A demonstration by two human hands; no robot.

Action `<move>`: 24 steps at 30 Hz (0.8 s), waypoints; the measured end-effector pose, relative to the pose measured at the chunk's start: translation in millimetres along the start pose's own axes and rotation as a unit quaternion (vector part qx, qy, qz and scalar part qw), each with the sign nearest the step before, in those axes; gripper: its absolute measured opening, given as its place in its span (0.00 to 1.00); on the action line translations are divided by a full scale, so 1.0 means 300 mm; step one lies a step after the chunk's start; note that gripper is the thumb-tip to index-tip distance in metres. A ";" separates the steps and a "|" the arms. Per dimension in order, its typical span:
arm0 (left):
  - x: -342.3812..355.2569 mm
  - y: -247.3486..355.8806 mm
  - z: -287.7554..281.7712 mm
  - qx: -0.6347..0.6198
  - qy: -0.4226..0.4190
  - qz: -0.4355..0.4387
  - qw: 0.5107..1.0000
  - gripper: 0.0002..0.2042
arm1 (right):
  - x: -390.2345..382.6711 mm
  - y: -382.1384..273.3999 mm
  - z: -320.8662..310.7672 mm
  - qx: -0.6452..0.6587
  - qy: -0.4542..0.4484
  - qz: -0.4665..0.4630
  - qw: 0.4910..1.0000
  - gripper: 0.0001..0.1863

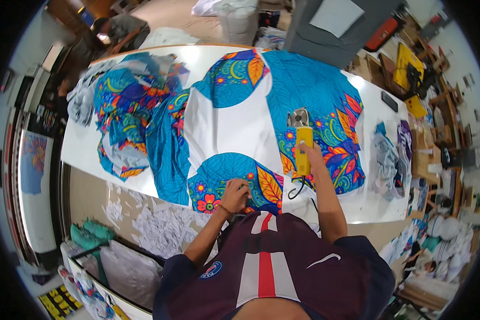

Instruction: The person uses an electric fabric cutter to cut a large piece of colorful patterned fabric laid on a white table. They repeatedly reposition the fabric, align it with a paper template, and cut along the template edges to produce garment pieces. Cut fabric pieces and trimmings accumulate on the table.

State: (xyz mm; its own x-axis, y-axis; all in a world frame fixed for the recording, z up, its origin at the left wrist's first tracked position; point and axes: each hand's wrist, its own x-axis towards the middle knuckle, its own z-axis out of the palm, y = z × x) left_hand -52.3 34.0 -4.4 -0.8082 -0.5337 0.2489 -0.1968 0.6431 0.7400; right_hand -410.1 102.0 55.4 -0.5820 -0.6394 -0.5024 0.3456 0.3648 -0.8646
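My right hand (314,156) is wrapped round the yellow body of an electric rotary fabric cutter (304,140). Its round blade head points away from me, over a teal printed fabric panel (304,74) with orange leaves and flowers. A black cord trails from the cutter's near end. My left hand (236,195), fingers curled, rests at the near edge of a second printed piece (218,173); whether it pinches the cloth I cannot make out. White fabric (240,130) lies between the printed pieces.
Crumpled printed cloth (128,101) is heaped on the table's left side. Offcuts (388,160) and a dark phone (389,101) lie at the right. A grey box-like block (336,24) stands at the far edge. Paper scraps (165,226) cover the floor; another person (125,32) crouches at far left.
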 end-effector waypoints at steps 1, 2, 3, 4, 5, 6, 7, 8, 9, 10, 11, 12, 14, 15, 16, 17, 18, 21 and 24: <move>0.076 -0.031 0.002 0.000 -0.012 0.026 1.000 0.11 | -0.028 -0.010 -0.024 0.027 0.009 -0.007 1.000 0.20; 0.127 -0.045 0.006 -0.004 -0.027 0.047 0.999 0.12 | -0.074 -0.001 -0.052 0.053 0.018 -0.007 0.998 0.21; 0.179 -0.054 0.014 -0.008 -0.042 0.067 0.997 0.13 | -0.098 0.021 -0.082 0.057 0.032 -0.015 0.998 0.22; 0.249 -0.067 -0.007 0.015 0.007 0.085 0.996 0.12 | -0.110 0.042 -0.115 0.060 0.047 -0.026 0.997 0.23; 0.321 -0.080 -0.026 0.039 0.055 0.101 0.993 0.11 | -0.118 0.046 -0.155 0.061 0.062 -0.039 0.995 0.24; 0.402 -0.095 -0.063 0.034 0.112 0.098 0.988 0.08 | -0.133 0.052 -0.184 0.041 0.096 -0.027 0.994 0.24; 0.480 -0.121 -0.103 0.014 0.165 0.069 0.984 0.06 | -0.142 0.064 -0.212 0.037 0.110 -0.041 0.992 0.24; 0.550 -0.162 -0.142 -0.052 0.203 -0.017 0.978 0.04 | -0.138 0.094 -0.239 0.032 0.121 -0.054 0.991 0.24; 0.601 -0.218 -0.175 -0.103 0.232 -0.098 0.962 0.02 | -0.132 0.122 -0.257 0.025 0.129 -0.066 0.989 0.23; 0.620 -0.309 -0.214 -0.088 0.199 -0.202 0.955 0.06 | -0.133 0.135 -0.266 0.030 0.139 -0.072 0.987 0.23; 0.588 -0.457 -0.263 0.131 0.182 -0.135 0.965 0.19 | -0.140 0.131 -0.262 0.036 0.139 -0.079 0.986 0.23; 0.598 -0.416 -0.232 0.260 0.122 -0.145 0.947 0.26 | -0.153 0.160 -0.305 0.039 0.165 -0.082 0.982 0.23; 0.597 -0.292 -0.217 0.385 0.031 -0.166 0.907 0.35 | -0.158 0.234 -0.391 0.028 0.185 -0.102 0.977 0.25; 0.586 -0.245 -0.214 0.384 -0.001 -0.188 0.904 0.38 | -0.160 0.260 -0.422 0.021 0.186 -0.112 0.976 0.25; 0.554 -0.212 -0.207 0.383 -0.033 -0.214 0.898 0.41 | -0.178 0.262 -0.449 0.010 0.190 -0.114 0.975 0.25; 0.493 -0.220 -0.185 0.395 -0.032 -0.196 0.897 0.40 | -0.200 0.252 -0.473 -0.001 0.188 -0.116 0.975 0.25; 0.413 -0.249 -0.149 0.408 -0.032 -0.182 0.894 0.39 | -0.217 0.246 -0.498 -0.012 0.183 -0.118 0.976 0.24; 0.251 -0.161 -0.070 0.319 -0.114 -0.224 0.914 0.34 | -0.265 0.261 -0.664 -0.023 0.154 -0.103 0.982 0.22; 0.122 -0.083 0.000 0.212 -0.223 -0.282 0.909 0.27 | -0.290 0.323 -0.819 -0.026 0.184 -0.142 0.972 0.24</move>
State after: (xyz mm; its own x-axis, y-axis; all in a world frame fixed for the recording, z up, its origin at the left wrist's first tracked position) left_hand -77.0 -1.6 -13.9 -0.6392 -0.6285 -0.4432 -0.7686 0.5411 0.3412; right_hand -506.9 359.4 13.0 -0.8753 -0.4383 -0.2044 0.1001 0.2493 -0.9632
